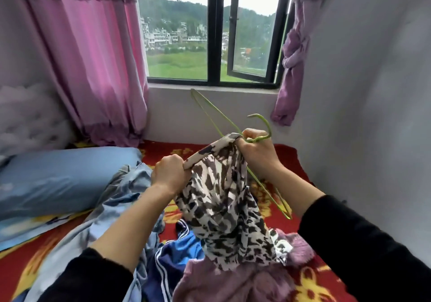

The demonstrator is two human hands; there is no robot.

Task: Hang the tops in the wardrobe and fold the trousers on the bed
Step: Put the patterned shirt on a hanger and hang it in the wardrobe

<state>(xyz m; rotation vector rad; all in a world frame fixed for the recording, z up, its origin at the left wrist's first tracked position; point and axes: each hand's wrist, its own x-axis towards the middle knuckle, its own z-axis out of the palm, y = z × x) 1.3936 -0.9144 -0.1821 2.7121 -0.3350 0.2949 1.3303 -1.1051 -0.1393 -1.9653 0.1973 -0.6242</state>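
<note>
Fabric of the patterned top is bunched at the neck of the green wire hanger, so the job now is to seat it evenly. My right hand is clenched round the hanger just under the hook, pinching the top's gathered edge against the wire. My left hand grips the top's edge a little lower and to the side. The top hangs between them above the bed, its hem trailing onto a purple fluffy garment, beside a blue white-striped garment. One hanger arm points toward the window sill; the other juts down past my right wrist, outside the cloth as far as I can tell. I judge the best move is to hold the hook steady, stretch the opening with my left hand, feed that lower arm inside, then slide the shoulder along the wire. Pulling hard risks bending the thin wire or stretching the neckline.
</note>
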